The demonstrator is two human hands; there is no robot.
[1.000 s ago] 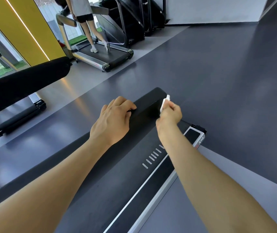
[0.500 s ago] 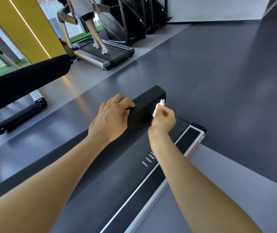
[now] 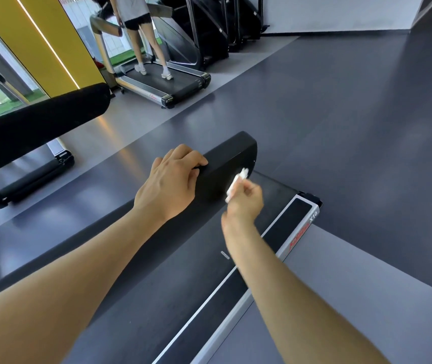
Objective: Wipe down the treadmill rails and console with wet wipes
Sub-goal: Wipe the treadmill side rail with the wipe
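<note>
Pinching the folded wet wipe (image 3: 236, 183) in the right hand (image 3: 245, 202) against the rail (image 3: 229, 156) near its far end, left hand (image 3: 168, 183) clamped on top; risks slipping off, judging by the slim pinch.

right hand (image 3: 243, 203) motion-blurred, wet wipe (image 3: 236, 184) smeared, rail (image 3: 225, 164) partly covered
</note>
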